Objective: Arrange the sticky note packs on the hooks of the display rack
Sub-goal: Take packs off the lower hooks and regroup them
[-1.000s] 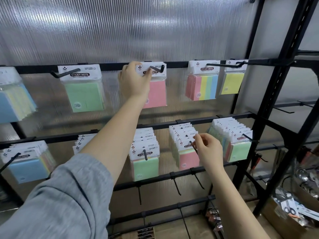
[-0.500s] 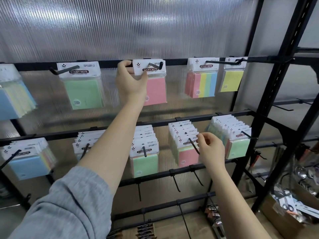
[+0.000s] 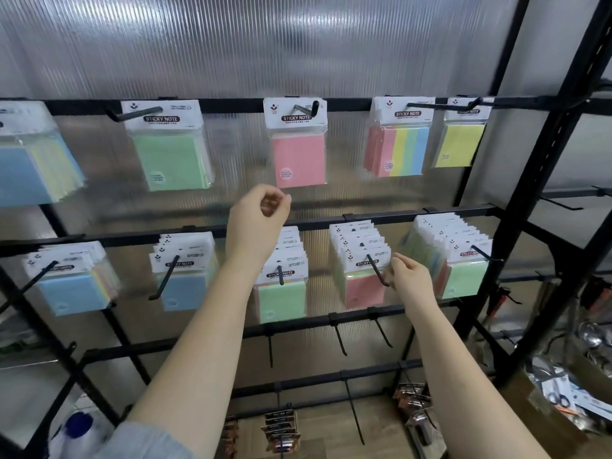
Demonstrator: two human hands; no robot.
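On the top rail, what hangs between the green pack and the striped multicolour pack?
One pink pack on its own hook, between the green pack and the striped pack. The head view shows it.

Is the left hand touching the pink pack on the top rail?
Apart. The head view shows the left hand below the pink pack, with clear panel visible between them.

Pink sticky note pack (image 3: 299, 150) hangs on upper hook (image 3: 306, 108); more packs (image 3: 359, 260) fill lower hooks.
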